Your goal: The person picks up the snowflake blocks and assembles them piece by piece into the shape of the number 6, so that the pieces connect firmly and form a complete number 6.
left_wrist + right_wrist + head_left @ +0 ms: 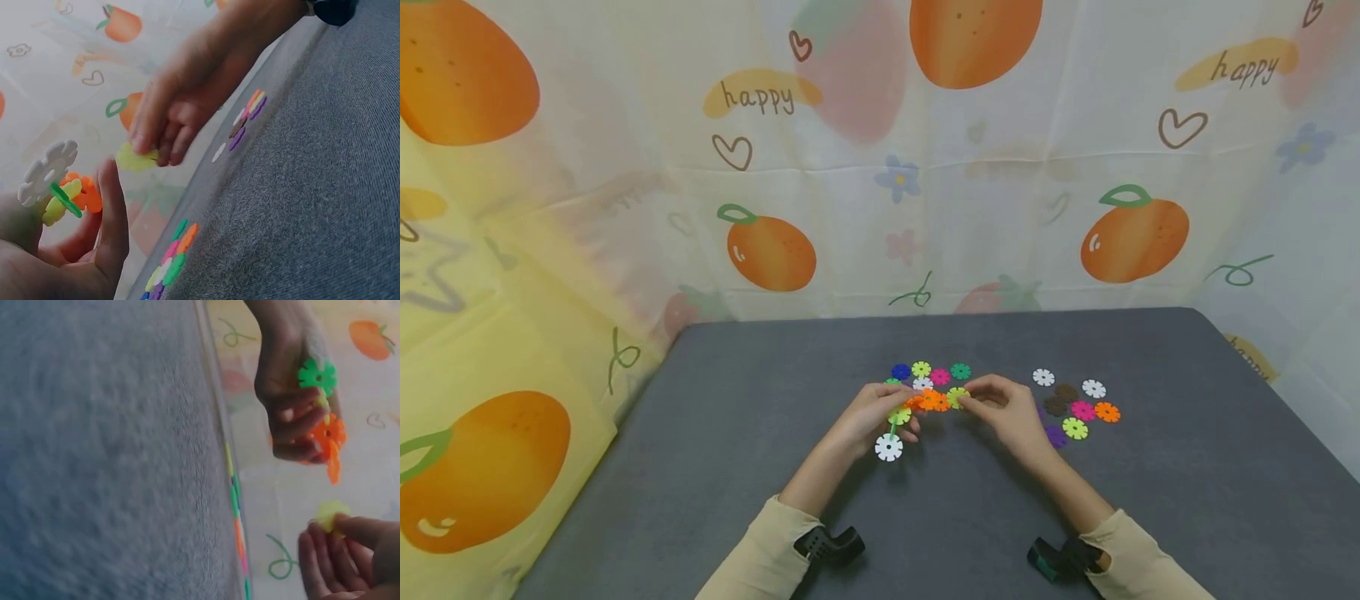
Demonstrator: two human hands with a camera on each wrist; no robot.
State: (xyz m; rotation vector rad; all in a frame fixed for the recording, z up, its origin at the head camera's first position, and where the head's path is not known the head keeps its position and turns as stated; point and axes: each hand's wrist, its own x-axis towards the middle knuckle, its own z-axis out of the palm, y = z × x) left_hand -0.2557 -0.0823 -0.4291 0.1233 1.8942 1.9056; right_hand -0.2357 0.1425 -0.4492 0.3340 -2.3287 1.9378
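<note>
Above the grey table, my left hand (867, 412) grips a chain of interlocking plastic snowflake discs. Its white disc (889, 448) hangs at the near end, with a green disc (317, 378) and a yellow-green one (899, 415) linked on, then orange discs (930, 401) toward the right. My right hand (1009, 410) pinches a single yellow-green disc (957, 397) between thumb and fingers, close to the chain's orange end. In the left wrist view a gap separates that disc (134, 159) from the chain. Fingers partly cover the chain's middle.
Behind the hands lies a group of loose discs, among them a blue one (901, 372) and a dark green one (960, 372). A second group, with an orange disc (1107, 412), lies right of the right hand. A fruit-print curtain (850, 250) hangs behind the table (737, 392).
</note>
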